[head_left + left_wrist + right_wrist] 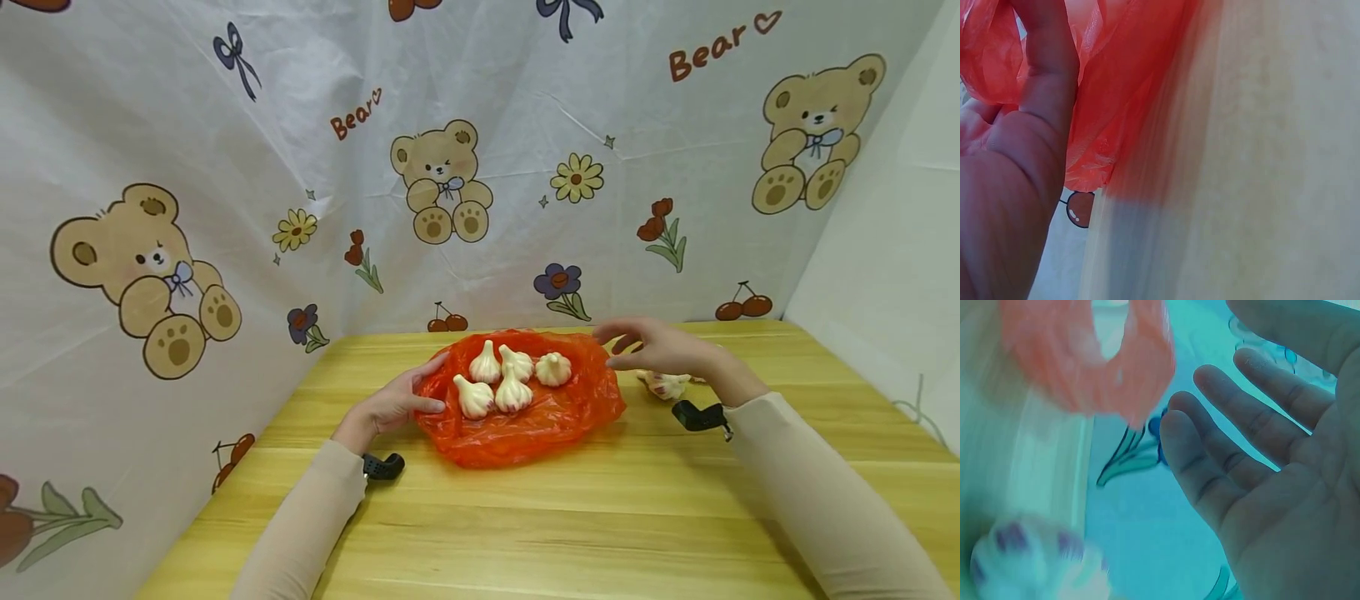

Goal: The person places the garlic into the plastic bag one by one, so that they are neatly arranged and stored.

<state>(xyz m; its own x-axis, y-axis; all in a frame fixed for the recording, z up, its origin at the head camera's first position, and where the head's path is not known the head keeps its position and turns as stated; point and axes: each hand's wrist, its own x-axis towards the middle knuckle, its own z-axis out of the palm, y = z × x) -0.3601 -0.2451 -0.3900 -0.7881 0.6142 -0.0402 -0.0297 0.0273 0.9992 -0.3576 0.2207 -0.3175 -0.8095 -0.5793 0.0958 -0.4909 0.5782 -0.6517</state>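
A red plastic bag (517,446) lies spread wide on the table, and several white garlic bulbs (476,398) sit inside it. At the bag's left side my left hand (393,402) pinches the rim, thumb over the near edge; the left wrist view shows red film (1110,94) between thumb and fingers. My right hand (652,346) hovers just beyond the bag's right edge, its fingers extended and holding nothing, as the right wrist view also shows. Beneath and beside that hand, more garlic (663,385) lies on the table, partly hidden by the wrist.
The wooden table (480,533) runs up to a white cloth backdrop (517,275) printed with bears and flowers. A white wall (892,250) stands on the right, with a thin cord (921,408) near the table's right edge.
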